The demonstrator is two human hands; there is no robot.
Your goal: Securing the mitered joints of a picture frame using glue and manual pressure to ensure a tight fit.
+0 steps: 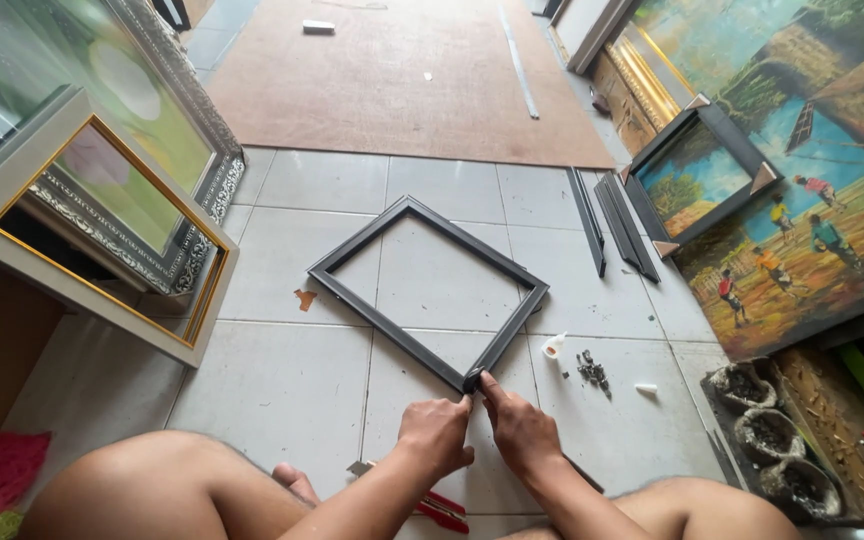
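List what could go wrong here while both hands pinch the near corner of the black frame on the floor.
1. The left hand and right hand press only the near corner of the black frame; the other three corners lie unheld and might shift out of square.
2. The small metal pieces lie loose beside the right hand and could scatter or prick.
3. The red-handled tool lies near the legs, easy to knock.

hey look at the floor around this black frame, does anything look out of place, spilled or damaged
A few things. A torn brown scrap lies on the tile left of the black frame. Small dark metal bits sit scattered loose right of it, beside a white bottle lying on its side. The frame itself looks intact; both hands pinch its near corner.
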